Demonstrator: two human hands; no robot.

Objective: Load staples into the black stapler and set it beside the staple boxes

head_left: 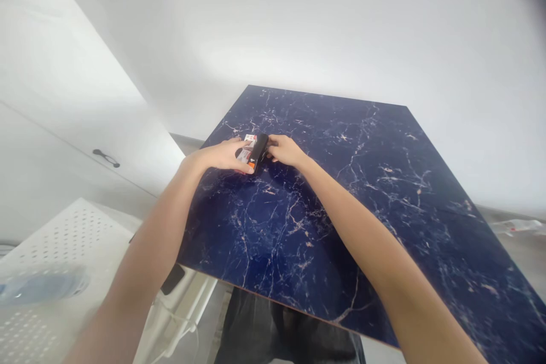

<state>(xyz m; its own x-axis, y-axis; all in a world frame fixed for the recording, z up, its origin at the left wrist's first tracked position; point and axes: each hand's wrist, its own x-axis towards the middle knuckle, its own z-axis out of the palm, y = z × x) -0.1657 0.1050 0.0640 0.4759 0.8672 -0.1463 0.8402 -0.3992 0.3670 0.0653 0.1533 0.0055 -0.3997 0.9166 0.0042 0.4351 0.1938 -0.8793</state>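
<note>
A black oblong object (258,151) with an orange patch near its front end rests on the blue marble-patterned table (273,222). Along its left side lies a small white-and-red box or pack (244,156), partly covered by my fingers. My left hand (224,155) reaches over from the left, its thumb at the near end by the orange patch and its fingers round the far side, gripping both pieces. On the right, my right hand (285,150) has its fingers curled against the black object's side; the fingertips are partly hidden.
A white perforated stool or seat (70,233) stands at lower left with a clear plastic bottle (45,285) on it. A dark phone-like item (173,280) lies beside the table's front left corner. White cabinet doors with a dark handle (106,157) are at left.
</note>
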